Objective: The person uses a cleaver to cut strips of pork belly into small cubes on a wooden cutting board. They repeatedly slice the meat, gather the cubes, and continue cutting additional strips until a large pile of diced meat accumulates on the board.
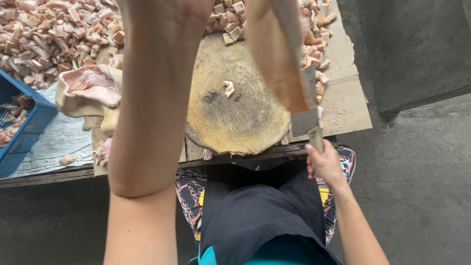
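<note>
My right hand [321,164] grips the handle of a cleaver [306,120] at the near edge of the bench. Its blade points up and away, blurred. A long tan strip of pork skin [274,64] hangs beside the blade, over the round wooden chopping block [235,113]. My left forearm [152,98] rises through the middle of the view. Its hand is cut off by the top edge, so I cannot see what it holds. Two small pale scraps [228,88] lie on the block.
Heaps of cubed pork skin [49,34] cover the bench at the back left and beside the block on cardboard [343,103]. A large uncut slab of skin [91,88] lies left of my arm. A blue crate [22,125] stands far left, a concrete step [417,54] right.
</note>
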